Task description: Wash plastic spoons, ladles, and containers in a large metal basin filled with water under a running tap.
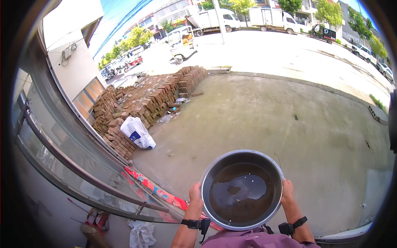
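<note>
A round metal basin (242,155) is held up in front of my body, with dark, murky water (223,211) in it that reflects the light. My left hand (195,193) grips the basin's left rim, and my right hand (287,191) grips its right rim. The fingers of both hands are partly hidden by the basin's side. Black straps with small devices circle both of my wrists.
A glass door (78,161) with a curved handle stands at my left, a red patterned roll (155,189) along its foot. Beyond lie stacked bricks (151,101) and a white sack (137,132). Concrete ground (248,111) stretches to a road with a three-wheeler (182,45) and parked trucks.
</note>
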### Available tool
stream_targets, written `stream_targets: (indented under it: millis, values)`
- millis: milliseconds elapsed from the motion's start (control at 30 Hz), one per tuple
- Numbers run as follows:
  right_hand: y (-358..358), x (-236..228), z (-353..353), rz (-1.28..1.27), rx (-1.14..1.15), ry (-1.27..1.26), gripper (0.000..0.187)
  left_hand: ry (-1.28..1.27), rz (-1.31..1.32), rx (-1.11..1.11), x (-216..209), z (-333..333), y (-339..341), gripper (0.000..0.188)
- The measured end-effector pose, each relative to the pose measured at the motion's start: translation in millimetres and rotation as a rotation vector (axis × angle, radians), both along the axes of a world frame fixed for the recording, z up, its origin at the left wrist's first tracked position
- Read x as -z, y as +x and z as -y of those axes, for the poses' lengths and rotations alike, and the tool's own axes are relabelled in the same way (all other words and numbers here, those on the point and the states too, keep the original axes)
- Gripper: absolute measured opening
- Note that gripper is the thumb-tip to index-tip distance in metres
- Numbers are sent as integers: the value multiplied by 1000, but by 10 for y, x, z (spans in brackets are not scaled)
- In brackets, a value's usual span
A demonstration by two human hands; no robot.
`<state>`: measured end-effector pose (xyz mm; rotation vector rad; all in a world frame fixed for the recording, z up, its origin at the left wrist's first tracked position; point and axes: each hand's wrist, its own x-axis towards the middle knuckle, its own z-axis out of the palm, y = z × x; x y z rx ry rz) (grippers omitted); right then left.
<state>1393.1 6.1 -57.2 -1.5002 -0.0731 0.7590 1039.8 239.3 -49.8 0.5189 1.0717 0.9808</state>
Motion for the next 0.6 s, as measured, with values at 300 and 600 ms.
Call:
stream_targets:
  millis: [300, 600]
  values:
    - [2344, -618, -1756, -28, 18, 110, 21, 9, 19, 14, -199, -1714, 2437, 15]
    - [5204, -646, -3749, 131, -316, -111, 25, -77, -13, -136, -46, -3105, 4971, 28]
